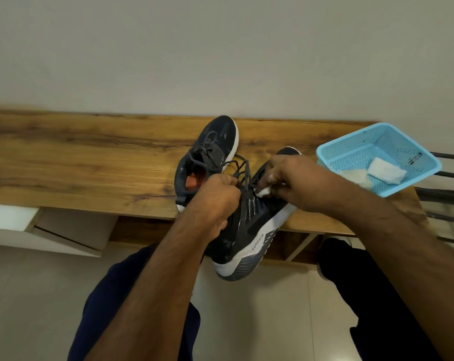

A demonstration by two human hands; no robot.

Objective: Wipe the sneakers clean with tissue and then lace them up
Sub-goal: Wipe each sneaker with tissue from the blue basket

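Two dark blue sneakers with white soles are in view. The far sneaker (pixel 210 149) stands on the wooden shelf (pixel 77 162), toe to the wall, its grey laces loose. The near sneaker (pixel 254 230) is tilted on its side over the shelf's front edge, heel hanging toward me. My left hand (pixel 218 199) grips it at the collar and laces. My right hand (pixel 291 181) pinches a small white tissue (pixel 263 192) and presses it on the sneaker's upper near the lace eyelets.
A light blue plastic basket (pixel 351 149) sits on the shelf's right end and holds folded white tissues (pixel 386 170). Dark metal bars (pixel 450 175) lie to its right. A white wall rises behind the shelf. My legs and pale floor tiles are below.
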